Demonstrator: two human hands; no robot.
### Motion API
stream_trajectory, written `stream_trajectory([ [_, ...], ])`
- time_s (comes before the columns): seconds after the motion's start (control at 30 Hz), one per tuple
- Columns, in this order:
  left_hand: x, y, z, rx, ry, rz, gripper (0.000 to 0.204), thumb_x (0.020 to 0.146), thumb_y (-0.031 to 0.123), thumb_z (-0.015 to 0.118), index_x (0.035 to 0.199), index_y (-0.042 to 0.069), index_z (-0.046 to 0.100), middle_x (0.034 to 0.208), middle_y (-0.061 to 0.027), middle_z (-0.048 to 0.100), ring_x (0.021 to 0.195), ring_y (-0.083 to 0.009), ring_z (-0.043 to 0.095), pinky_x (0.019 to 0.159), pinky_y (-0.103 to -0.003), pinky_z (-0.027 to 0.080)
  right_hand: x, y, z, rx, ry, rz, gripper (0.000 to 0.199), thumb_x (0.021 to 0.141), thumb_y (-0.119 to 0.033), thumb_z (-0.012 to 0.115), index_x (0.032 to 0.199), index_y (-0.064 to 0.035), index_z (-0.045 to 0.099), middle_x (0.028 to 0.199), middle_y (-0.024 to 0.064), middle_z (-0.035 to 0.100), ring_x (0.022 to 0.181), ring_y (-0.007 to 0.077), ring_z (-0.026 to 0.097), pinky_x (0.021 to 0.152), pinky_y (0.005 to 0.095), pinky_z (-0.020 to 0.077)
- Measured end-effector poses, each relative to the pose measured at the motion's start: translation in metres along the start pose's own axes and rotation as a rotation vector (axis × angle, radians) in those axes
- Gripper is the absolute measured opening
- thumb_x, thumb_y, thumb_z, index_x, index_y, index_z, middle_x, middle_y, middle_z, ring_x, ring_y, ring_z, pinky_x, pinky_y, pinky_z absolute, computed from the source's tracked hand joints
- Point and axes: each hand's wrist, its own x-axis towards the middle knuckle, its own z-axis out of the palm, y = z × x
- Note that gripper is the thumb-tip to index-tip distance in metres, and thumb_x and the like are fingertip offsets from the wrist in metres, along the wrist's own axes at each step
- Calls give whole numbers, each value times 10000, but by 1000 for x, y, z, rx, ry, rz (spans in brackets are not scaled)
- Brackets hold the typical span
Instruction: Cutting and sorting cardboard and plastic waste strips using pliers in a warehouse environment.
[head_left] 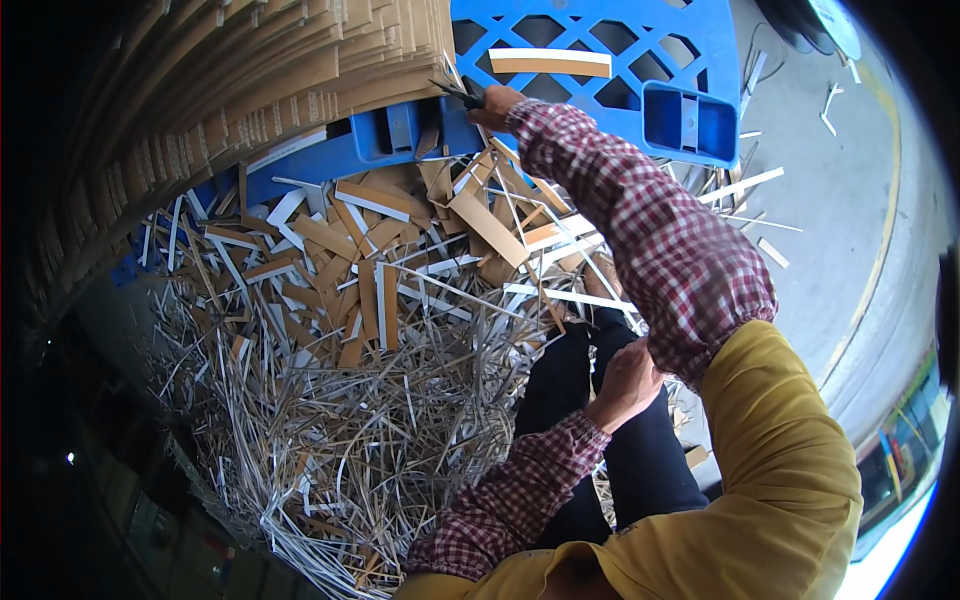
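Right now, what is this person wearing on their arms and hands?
Both arms are in red-and-white checked oversleeves with gathered elastic cuffs at wrist and upper arm, worn over a mustard-yellow top. The left hand and right hand are bare, with no gloves. No watch or rings are visible.

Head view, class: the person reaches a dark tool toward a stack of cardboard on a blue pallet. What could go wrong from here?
1. The right hand holds the dark tool close to the cardboard stack; a slip might nick fingers.
2. Loose cardboard strips cover the floor around the legs, so footing may slide.
3. The left hand rests on the thigh, so it gives the stack no support.
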Motion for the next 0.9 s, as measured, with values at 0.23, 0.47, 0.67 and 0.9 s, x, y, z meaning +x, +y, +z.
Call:
stream_trajectory([
  [0.23,14,19,-14,69,177,153,175,698,79,587,858,17,552,814,-159,583,797,-332,556,689,-389,446,-18,-10,10,226,125,124,366,756,-336,577,876,9,604,914,210,595,866,317,582,764,379,462],
  [0.47,12,13,-7,43,124,143,166,688,68,599,839,15,555,773,-164,573,764,-334,553,662,-386,445,-44,-24,12,152,-1,-30,342,753,-306,585,889,6,613,871,211,599,805,317,591,745,367,469],
  [0.67,14,24,-4,-98,63,-38,222,692,51,585,902,17,522,825,-162,559,748,-325,550,652,-385,441,-94,35,64,394,267,-580,263,741,-281,590,921,-90,609,793,148,609,751,304,594,714,378,464],
  [0.9,-5,13,-3,39,180,187,228,691,94,634,897,35,557,891,-128,588,814,-306,566,707,-362,452,1,-9,24,204,-102,110,463,722,-394,606,882,40,605,839,190,611,791,275,603,716,351,470],
])
